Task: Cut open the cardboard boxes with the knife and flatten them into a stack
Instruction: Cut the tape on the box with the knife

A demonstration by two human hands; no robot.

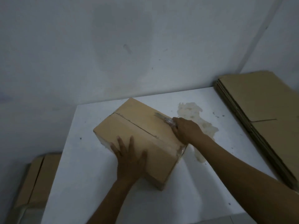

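Here right hand (186,131) fingers clamp the blurred knife (167,121); left hand (129,157) fingers splay on box (137,122).

The closed rectangular cardboard box (137,131) is light tan, with a dark seam line across its top and whitish scuffs. The flat white table surface (90,183) carries dark specks and a blotchy yellowish-beige stain (191,110) toward its right edge, where the stack of flattened cardboard sheets (258,118) is duller brown. The small knife (163,120) looks silvery-clear
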